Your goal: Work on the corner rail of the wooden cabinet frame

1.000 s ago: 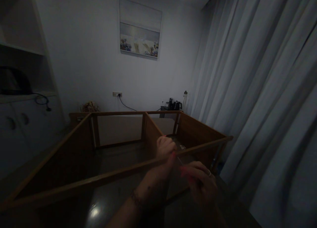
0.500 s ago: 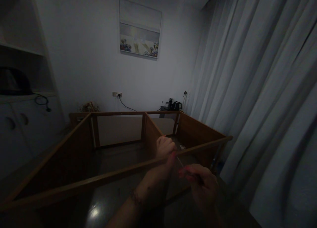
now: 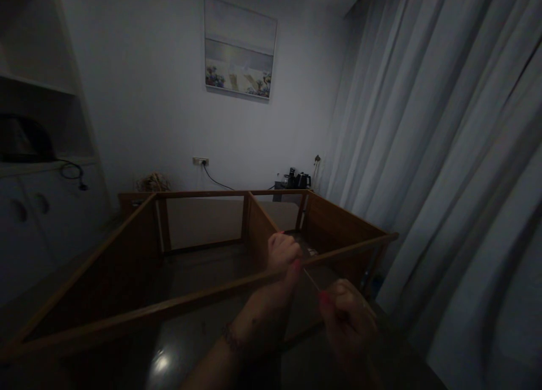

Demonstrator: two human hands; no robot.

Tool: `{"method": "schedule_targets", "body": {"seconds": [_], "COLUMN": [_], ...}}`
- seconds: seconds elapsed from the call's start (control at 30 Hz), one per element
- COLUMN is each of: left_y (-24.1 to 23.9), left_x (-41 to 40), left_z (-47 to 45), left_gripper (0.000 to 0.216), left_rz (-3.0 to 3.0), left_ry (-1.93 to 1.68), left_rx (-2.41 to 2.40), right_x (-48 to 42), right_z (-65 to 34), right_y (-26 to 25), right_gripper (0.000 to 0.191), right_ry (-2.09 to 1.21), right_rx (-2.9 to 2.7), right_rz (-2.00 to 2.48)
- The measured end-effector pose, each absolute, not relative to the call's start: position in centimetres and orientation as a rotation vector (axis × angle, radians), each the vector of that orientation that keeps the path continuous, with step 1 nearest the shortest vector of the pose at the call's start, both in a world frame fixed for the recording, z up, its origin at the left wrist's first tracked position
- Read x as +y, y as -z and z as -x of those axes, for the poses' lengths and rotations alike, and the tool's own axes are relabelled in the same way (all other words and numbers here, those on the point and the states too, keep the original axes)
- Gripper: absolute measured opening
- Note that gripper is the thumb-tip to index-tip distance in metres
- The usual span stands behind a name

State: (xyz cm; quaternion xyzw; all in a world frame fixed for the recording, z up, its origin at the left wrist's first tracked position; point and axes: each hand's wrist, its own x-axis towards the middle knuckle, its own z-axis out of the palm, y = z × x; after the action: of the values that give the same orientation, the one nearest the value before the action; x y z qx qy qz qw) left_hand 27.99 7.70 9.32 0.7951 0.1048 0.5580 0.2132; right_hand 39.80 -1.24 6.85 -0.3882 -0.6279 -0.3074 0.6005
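A brown wooden frame [image 3: 169,310] with a middle divider panel [image 3: 263,216] stands in front of me. My left hand [image 3: 284,255] is closed around the front rail where the divider meets it, its thumb on the near side. Lower and to the right, my right hand [image 3: 348,316] is closed round the handle of a screwdriver [image 3: 312,279]. The thin metal shaft points up and left toward the rail, near my left thumb. Fingers cover most of the handle. Whether the tip touches a screw is too dark to tell.
Grey curtains [image 3: 423,153] hang close on the right. Along the back wall are a framed picture [image 3: 239,48], a wall socket [image 3: 200,161] with a cord, and a black kettle [image 3: 303,180]. A white cabinet [image 3: 46,220] stands at the left.
My right hand has turned around the screwdriver and shifted slightly right and down, so more of the shaft shows. My left hand stays in place on the rail.
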Motion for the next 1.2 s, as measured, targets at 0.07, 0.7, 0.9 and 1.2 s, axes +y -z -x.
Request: {"method": "schedule_targets", "body": {"seconds": [0.07,0.7,0.9,1.2], "left_y": [-9.2,-6.8,-7.3,-7.9], "left_x": [7.8,12.3,11.5,10.0], "left_z": [-28.0,-31.4,-30.5,-29.9], "left_gripper": [0.057,0.070,0.066,0.057], "left_rz": [-2.216,-2.279,-2.220,-2.152], "left_ry": [-1.530,-1.770,-1.651,-1.611], "left_rx": [0.292,0.185,0.157,0.185], "right_x": [-1.3,-1.6,-1.5,-0.9], "right_z": [-39.6,-40.1,-40.7,-41.0], "right_y": [-6.9,-7.1,-7.2,-7.3], "right_gripper": [0.037,0.029,0.030,0.024], "right_ry": [0.730,0.619,0.500,0.361], "right_rx": [-1.455,-1.585,-1.659,-1.664], "right_rz": [0.910,0.882,0.832,0.756]}}
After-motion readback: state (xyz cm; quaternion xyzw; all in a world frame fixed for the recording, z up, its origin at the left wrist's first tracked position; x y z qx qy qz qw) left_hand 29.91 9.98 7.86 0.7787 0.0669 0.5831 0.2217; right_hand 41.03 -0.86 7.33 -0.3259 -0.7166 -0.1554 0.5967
